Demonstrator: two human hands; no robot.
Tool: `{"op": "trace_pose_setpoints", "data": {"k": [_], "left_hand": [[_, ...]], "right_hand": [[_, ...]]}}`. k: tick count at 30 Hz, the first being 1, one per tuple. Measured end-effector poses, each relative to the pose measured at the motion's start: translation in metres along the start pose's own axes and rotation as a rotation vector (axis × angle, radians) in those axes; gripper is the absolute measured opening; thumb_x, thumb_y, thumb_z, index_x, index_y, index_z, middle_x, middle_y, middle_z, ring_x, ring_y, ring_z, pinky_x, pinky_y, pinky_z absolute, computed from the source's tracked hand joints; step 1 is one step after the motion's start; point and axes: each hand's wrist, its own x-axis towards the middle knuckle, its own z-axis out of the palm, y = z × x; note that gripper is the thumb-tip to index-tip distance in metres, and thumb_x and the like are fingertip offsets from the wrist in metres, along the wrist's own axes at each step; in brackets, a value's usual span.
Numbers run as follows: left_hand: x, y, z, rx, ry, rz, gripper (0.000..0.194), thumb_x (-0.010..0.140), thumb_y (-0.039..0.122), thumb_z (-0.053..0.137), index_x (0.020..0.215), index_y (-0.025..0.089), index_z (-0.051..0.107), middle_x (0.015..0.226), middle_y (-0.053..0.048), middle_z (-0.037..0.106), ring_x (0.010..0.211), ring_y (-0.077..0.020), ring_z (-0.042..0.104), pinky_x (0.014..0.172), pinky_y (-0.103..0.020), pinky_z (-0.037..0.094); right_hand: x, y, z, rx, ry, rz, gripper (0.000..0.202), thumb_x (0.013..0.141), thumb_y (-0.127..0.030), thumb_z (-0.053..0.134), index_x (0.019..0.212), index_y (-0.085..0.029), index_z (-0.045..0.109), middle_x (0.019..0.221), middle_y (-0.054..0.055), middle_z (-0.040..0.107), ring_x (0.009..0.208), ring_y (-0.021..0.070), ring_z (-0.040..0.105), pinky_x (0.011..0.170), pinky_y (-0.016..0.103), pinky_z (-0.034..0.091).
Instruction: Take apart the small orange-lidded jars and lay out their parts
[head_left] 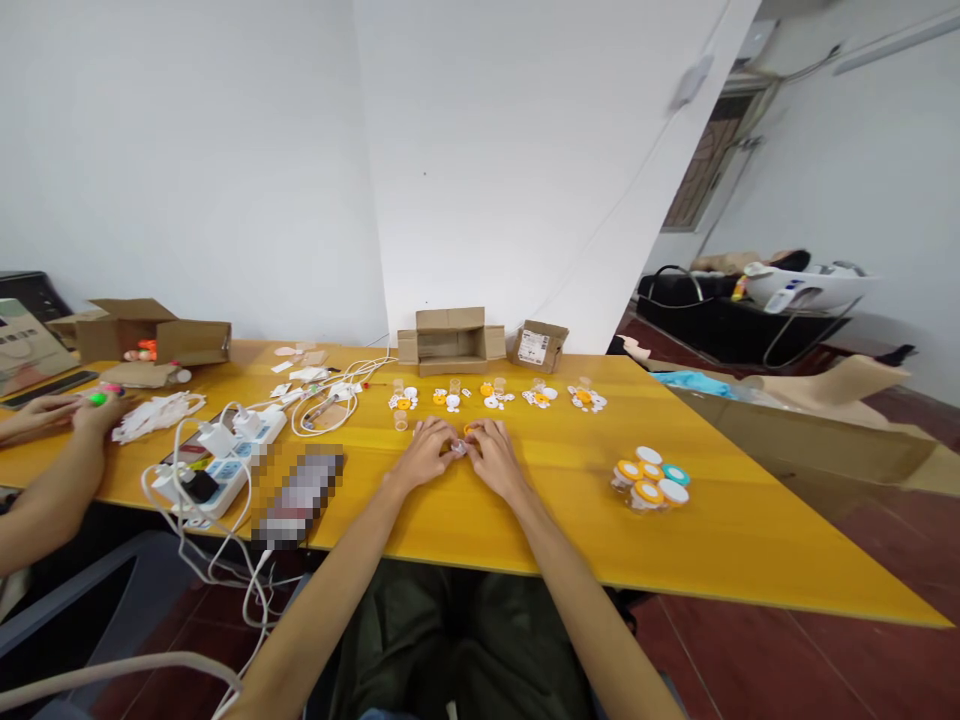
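Observation:
My left hand (428, 453) and my right hand (491, 452) meet over the middle of the yellow table (570, 540). Between their fingertips is a small clear plastic piece (458, 448), gripped from both sides. An orange ring-like part (471, 429) shows by my right fingers. Just behind my left hand stands a small clear cup (400, 421). Farther back, a row of small groups holds white discs (452, 402), orange rings (403, 404) and clear cups (454, 386). To the right sits a cluster of lidded jars (649, 494) with orange, white and teal rims.
An open cardboard box (451, 350) and a smaller box (540, 346) stand against the wall. On the left are a power strip (244, 455) with white cables, a phone (298, 500), and another person's hands (97, 408) near a cardboard box (196, 342).

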Motion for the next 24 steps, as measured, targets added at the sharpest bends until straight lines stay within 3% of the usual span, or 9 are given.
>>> {"op": "trace_pose_setpoints", "data": {"k": [12, 24], "left_hand": [[-0.0002, -0.0044, 0.0014, 0.003, 0.031, -0.002, 0.007, 0.087, 0.025, 0.066, 0.087, 0.026, 0.073, 0.102, -0.005, 0.069, 0.105, -0.0241, 0.053, 0.096, -0.043, 0.037], [0.0002, 0.0018, -0.0015, -0.041, 0.017, -0.032, 0.01, 0.086, 0.02, 0.065, 0.077, 0.023, 0.066, 0.101, -0.003, 0.067, 0.105, -0.0227, 0.053, 0.096, -0.041, 0.038]], "right_hand": [[-0.0011, 0.0037, 0.0025, 0.019, 0.034, -0.037, 0.015, 0.085, -0.014, 0.056, 0.082, -0.025, 0.066, 0.104, 0.008, 0.063, 0.101, 0.0266, 0.055, 0.092, 0.045, 0.047], [-0.0009, -0.0006, 0.002, 0.005, 0.037, -0.024, 0.015, 0.084, -0.011, 0.057, 0.079, -0.024, 0.064, 0.102, 0.008, 0.063, 0.1, 0.0262, 0.055, 0.091, 0.043, 0.047]]}}
